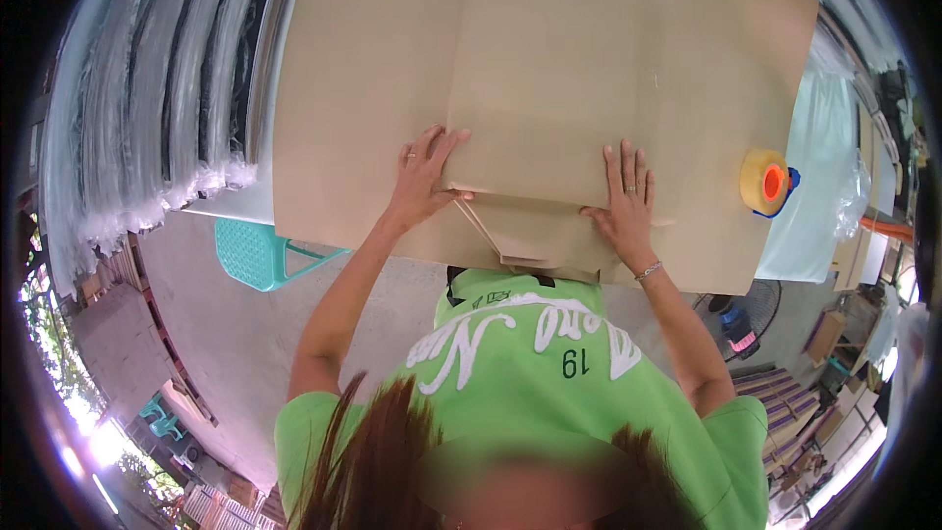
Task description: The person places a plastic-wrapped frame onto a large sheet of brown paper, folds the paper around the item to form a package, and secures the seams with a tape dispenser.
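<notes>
A large sheet of brown cardboard (549,59) lies spread out in front of me, with creases running away from me. At its near edge a flap (530,226) between my hands is bent down toward my body. My left hand (427,177) rests on the cardboard at the left end of the fold, fingers spread and thumb by the crease. On the right end my right hand (625,201) lies flat, fingers apart, a bracelet at the wrist. To the right of it a tape dispenser with a yellowish roll (763,183) sits on the cardboard.
Plastic-wrapped flat panels (167,79) stand in a row at the left. A teal plastic stool (253,253) is below the table's left side. A fan (756,319) stands on the floor at the right, near stacked boards (780,402).
</notes>
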Motion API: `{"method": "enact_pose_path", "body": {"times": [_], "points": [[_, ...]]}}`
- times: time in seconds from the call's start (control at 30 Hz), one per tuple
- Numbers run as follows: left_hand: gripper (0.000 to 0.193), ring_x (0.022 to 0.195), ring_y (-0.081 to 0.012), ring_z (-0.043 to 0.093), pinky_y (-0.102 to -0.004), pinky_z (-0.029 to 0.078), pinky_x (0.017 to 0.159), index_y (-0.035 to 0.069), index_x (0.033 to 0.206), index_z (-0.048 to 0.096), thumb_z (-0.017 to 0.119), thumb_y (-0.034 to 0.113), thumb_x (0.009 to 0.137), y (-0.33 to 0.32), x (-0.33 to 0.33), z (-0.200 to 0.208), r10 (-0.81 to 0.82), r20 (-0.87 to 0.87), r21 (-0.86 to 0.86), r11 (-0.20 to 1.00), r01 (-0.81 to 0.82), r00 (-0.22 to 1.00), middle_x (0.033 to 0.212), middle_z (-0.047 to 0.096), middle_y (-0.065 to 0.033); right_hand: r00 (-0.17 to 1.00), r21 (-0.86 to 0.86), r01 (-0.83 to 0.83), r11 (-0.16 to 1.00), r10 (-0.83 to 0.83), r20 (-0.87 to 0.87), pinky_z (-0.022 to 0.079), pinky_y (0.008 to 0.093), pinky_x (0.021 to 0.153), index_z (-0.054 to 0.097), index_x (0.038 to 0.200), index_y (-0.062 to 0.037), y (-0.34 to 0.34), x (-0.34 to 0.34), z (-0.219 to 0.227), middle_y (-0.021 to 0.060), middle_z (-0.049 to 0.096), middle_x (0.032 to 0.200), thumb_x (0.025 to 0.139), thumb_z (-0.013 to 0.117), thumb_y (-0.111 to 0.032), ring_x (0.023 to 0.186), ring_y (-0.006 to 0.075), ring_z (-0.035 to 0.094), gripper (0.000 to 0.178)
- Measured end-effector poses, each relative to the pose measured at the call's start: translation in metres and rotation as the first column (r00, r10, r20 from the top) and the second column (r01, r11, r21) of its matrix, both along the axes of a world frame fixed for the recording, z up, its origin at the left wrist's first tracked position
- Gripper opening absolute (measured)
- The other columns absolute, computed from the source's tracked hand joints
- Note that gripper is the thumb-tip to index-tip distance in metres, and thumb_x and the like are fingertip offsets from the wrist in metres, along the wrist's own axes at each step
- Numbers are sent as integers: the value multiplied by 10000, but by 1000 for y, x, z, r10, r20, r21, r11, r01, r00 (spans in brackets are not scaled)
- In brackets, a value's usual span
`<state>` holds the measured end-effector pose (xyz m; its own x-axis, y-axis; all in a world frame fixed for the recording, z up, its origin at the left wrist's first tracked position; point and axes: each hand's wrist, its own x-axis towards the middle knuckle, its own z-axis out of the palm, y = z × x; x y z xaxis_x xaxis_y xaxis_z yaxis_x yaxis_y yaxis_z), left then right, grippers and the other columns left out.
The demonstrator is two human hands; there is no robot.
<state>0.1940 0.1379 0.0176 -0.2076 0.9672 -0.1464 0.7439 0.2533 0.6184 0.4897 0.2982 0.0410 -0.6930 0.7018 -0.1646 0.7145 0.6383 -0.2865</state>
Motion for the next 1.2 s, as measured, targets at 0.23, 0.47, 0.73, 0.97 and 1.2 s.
{"method": "enact_pose_path", "body": {"times": [0.23,0.47,0.73,0.97,1.2], "points": [[897,1322,-343,258,-514,184,1062,255,1392,343,796,406,632,2,-17,1,-26,101,-45,999,30,995,1372,342,-154,999,50,-24,998,23,30,105,471,1135,129,1489,-185,-1,0,-7,66,81,1554,598,792,-341,1423,299,76,1122],[553,1161,-329,423,-524,338,946,160,1268,500,669,139,742,-47,40,-49,179,-185,236,963,-133,966,1237,465,-150,999,75,-48,996,48,-7,131,505,1119,166,1483,-163,-1,1,-3,94,100,1549,659,749,-323,1413,334,100,1022],[633,1226,-388,335,-557,217,1076,84,1273,489,628,137,658,-49,68,5,-59,65,156,987,48,996,1265,408,-187,999,62,-49,997,50,-21,117,492,1124,143,1487,-168,-3,3,-1,82,98,1551,662,756,-312,1419,322,83,1038],[730,1242,-312,334,-545,164,1103,210,1313,469,681,190,614,-39,107,2,39,-223,113,993,-14,974,1238,427,-117,998,27,-36,999,37,-43,140,503,1116,148,1486,-186,-4,6,2,90,103,1548,698,730,-312,1417,323,100,988],[298,933,-150,520,-353,400,869,165,1006,600,643,200,713,0,62,3,-432,-521,199,777,597,736,941,526,29,987,8,-140,990,140,-75,167,534,1110,156,1482,-243,11,25,11,59,109,1548,726,724,-226,1411,315,134,945]]}}
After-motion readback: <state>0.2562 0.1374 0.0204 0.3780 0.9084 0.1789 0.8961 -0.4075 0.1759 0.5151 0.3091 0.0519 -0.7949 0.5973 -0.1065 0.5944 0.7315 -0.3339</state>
